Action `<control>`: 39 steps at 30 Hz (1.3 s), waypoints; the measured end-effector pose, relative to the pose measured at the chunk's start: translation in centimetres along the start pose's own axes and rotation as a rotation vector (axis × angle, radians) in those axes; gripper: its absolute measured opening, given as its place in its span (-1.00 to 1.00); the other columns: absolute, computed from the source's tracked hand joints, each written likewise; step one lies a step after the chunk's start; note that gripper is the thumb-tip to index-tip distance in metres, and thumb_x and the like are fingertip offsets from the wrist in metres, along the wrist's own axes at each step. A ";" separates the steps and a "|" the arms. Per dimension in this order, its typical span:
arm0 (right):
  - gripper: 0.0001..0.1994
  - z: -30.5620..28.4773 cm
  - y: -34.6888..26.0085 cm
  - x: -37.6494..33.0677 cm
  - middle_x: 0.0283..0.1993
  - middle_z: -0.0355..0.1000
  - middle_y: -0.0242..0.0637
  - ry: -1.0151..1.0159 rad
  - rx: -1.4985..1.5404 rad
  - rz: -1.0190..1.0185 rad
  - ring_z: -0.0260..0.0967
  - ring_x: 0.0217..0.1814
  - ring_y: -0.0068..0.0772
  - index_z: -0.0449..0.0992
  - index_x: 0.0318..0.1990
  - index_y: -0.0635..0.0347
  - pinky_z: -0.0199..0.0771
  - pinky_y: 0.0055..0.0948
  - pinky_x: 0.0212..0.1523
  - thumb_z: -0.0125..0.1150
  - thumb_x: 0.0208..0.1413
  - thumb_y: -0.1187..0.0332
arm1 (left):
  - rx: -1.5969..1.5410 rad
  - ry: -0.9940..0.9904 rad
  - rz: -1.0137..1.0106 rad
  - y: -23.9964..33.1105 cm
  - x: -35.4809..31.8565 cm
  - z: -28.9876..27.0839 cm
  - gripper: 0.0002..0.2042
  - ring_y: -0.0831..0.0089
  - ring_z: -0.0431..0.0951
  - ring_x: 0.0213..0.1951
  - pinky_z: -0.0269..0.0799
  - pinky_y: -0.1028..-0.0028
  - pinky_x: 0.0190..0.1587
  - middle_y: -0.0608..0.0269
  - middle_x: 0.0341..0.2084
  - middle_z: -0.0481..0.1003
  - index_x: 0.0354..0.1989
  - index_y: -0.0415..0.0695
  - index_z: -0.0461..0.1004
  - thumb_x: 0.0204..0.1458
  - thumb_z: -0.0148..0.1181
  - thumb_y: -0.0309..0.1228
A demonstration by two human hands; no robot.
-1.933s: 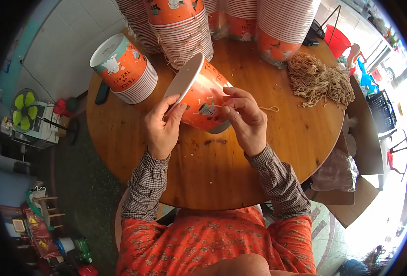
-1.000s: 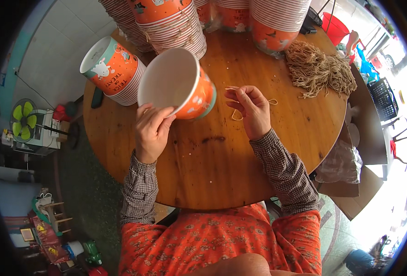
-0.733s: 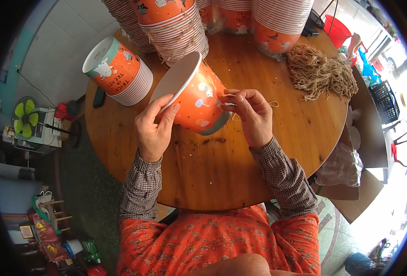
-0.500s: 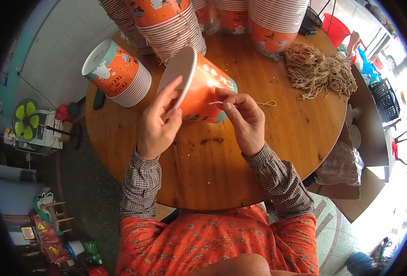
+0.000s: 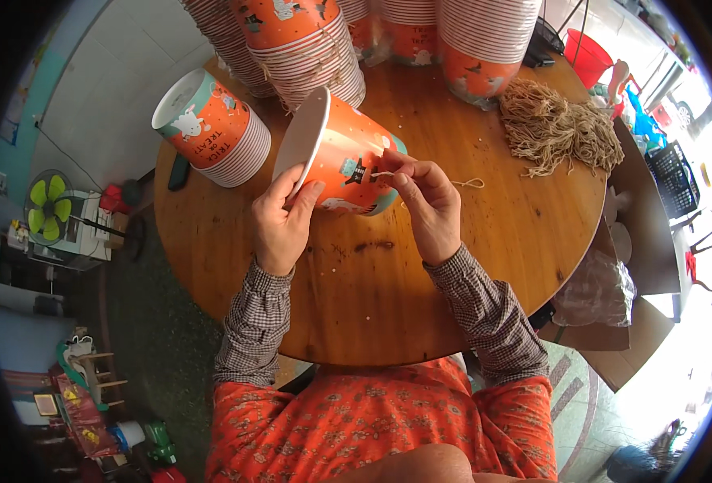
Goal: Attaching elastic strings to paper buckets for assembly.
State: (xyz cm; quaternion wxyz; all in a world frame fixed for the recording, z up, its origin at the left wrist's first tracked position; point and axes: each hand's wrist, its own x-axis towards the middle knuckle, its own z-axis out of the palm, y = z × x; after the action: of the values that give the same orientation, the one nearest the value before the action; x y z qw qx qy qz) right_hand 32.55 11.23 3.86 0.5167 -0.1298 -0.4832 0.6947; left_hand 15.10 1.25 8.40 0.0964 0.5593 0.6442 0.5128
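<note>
Left hand (image 5: pixel 280 224): gripping tilted orange bucket (image 5: pixel 346 143) by rim, 7 o'clock | Right hand (image 5: pixel 433 203): pinching pale string (image 5: pixel 381 174), angled toward 11 o'clock

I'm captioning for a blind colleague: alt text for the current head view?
A person's left hand holds a tilted orange bucket by its rim; the right hand pinches a cord at its side. Stacked buckets and a cord bundle share the wooden table.

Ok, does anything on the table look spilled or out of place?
Slightly. Dark marks stand out against the lighter table, on the near side of the cup; pale specks lie scattered like crumbs. The string heap, far right, looks tangled.
</note>
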 end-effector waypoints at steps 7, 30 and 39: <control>-0.92 -1.6 1.6 0.8 0.11 0.39 -0.15 0.070 -0.038 -0.016 0.34 0.05 -0.54 0.41 -0.23 0.34 0.34 -0.48 0.13 0.09 0.22 0.49 | 0.168 -0.263 0.268 2.5 1.2 -0.3 -0.49 0.11 0.54 -0.14 0.35 0.25 0.07 -0.01 -0.16 0.52 0.18 -0.13 0.32 -0.03 0.20 -0.59; -0.95 4.6 -0.7 -1.6 0.03 0.41 -0.26 0.101 -0.040 -0.130 0.38 -0.10 -0.60 0.42 -0.23 0.35 0.43 -0.57 -0.07 0.12 0.18 0.55 | -0.143 0.016 0.018 2.2 -0.1 1.0 -0.72 0.51 0.59 -0.36 0.49 0.53 -0.31 0.13 -0.35 0.57 -0.11 -0.26 0.42 -0.02 0.26 -0.61; -0.94 3.8 0.4 -2.1 0.05 0.33 -0.21 0.064 -0.325 -0.250 0.35 -0.02 -0.50 0.42 -0.21 0.33 0.46 -0.47 -0.03 0.10 0.17 0.58 | -0.086 0.016 0.109 3.8 -1.2 1.4 -0.61 0.32 0.58 -0.18 0.56 0.45 -0.24 0.10 -0.15 0.47 -0.01 -0.23 0.40 -0.07 0.25 -0.68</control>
State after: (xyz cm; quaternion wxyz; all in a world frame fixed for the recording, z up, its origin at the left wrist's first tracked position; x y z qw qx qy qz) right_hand 30.66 7.39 4.74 0.5861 -0.1725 -0.5846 0.5338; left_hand 18.84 0.51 10.14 0.0874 0.5847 0.5910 0.5489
